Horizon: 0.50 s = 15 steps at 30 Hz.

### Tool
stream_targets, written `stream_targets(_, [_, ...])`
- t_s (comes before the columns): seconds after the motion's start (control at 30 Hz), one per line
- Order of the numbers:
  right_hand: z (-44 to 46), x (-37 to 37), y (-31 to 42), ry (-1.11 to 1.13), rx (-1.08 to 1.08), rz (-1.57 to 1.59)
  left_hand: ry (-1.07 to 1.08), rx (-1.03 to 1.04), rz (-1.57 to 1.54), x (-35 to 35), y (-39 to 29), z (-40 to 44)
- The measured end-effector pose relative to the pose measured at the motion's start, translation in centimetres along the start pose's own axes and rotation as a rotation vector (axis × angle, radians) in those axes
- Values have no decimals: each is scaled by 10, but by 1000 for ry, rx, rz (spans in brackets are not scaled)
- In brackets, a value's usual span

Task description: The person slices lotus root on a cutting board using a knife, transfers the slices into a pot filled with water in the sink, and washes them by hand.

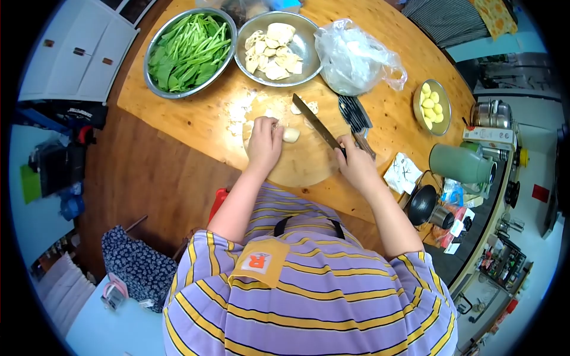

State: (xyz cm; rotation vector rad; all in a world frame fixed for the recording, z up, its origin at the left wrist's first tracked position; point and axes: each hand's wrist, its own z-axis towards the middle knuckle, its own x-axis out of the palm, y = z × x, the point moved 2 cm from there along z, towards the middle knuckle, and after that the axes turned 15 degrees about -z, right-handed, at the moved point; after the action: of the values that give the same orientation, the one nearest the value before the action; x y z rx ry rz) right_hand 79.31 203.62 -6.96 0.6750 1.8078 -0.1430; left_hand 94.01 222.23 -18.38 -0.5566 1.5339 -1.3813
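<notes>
My right hand (356, 163) is wrapped round the handle of a dark-bladed knife (316, 121), its blade slanting up and left over the round wooden cutting board (306, 163). On the board's left part, my left hand (265, 139) has its fingers curled against a pale, peeled piece of food (290, 135). Beyond the blade lie a few pale cut slices (306, 107). A metal bowl (310, 40) behind the board holds many such slices.
A metal bowl of green leaves (189, 56) stands at the back left. Right of the slices are a clear plastic bag (356, 56), a dark slotted object (354, 114), a bowl of yellow pieces (432, 107), a crumpled tissue (403, 172) and a green thermos (460, 162).
</notes>
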Motion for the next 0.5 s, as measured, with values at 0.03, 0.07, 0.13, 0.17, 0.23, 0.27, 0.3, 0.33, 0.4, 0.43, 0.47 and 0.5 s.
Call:
stream_targets(0.03, [-4,-2,0,-1,-13,9,15,107,-99,-5,-1,-5])
stream_targets(0.07, [-7,-3,0,-3,-24,18,62,174,-94,-8,-1,-9])
stream_targets(0.13, [-13,-3,0,-2,-40,23,155,307,-84,-11,3,-16])
stream_targets(0.17, [-15,-2,1,-1,-50,25,164,258,-132,-7,14,-21])
stream_targets(0.23, [-18,1,3,17,-65,0,112,276,-114,-2,18,-23])
stream_targets(0.27, [-19,1,4,26,-73,-16,83,286,-107,2,20,-22])
stream_targets(0.3, [-19,1,5,15,-101,-21,71,295,-103,5,19,-21])
stream_targets(0.33, [-20,2,5,5,-129,-26,57,302,-98,8,18,-20])
stream_targets(0.4, [-21,1,6,10,-173,-76,38,311,-90,11,19,-22])
stream_targets(0.43, [-20,-1,7,21,-185,-122,33,314,-88,12,20,-22])
stream_targets(0.47, [-20,-2,7,32,-197,-167,28,317,-86,13,21,-23])
stream_targets(0.5, [-18,-2,6,60,-201,-188,27,326,-92,13,20,-23])
